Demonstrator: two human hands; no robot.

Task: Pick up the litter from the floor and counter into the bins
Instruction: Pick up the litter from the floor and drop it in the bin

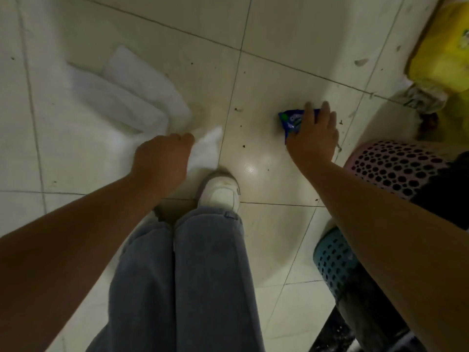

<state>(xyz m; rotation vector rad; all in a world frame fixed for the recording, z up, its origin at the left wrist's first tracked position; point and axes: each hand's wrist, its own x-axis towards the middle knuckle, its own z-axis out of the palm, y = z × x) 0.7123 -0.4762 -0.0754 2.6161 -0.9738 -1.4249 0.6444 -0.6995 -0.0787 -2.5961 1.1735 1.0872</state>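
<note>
Your right hand (313,138) lies flat w/ fingers spread over the small blue foil snack wrapper (291,121) on the pale tiled floor (266,72); palm covers its right part, whether fingers grip it you can't tell from here. The wrapper's long axis runs approx 10 to 4 o'clock, its uncovered end pointing toward 10. Your left hand (162,161) is curled shut round a crumpled white tissue (206,148), which sticks out toward 1 o'clock, just above the white sneaker (219,191). At 10–11 o'clock from that hand lies a large white foam packing piece (127,95), flat on the floor, long axis 11 to 5. Dark crumbs are scattered on the tiles betw. your hands. At 4 o'clock from the right hand, close by, stands a pink perforated plastic basket (396,168); below it a blue perforated plastic basket (330,257), partly hidden by your forearm. Yellow plastic bag (441,47) sits at 1 o'clock, well apart
</note>
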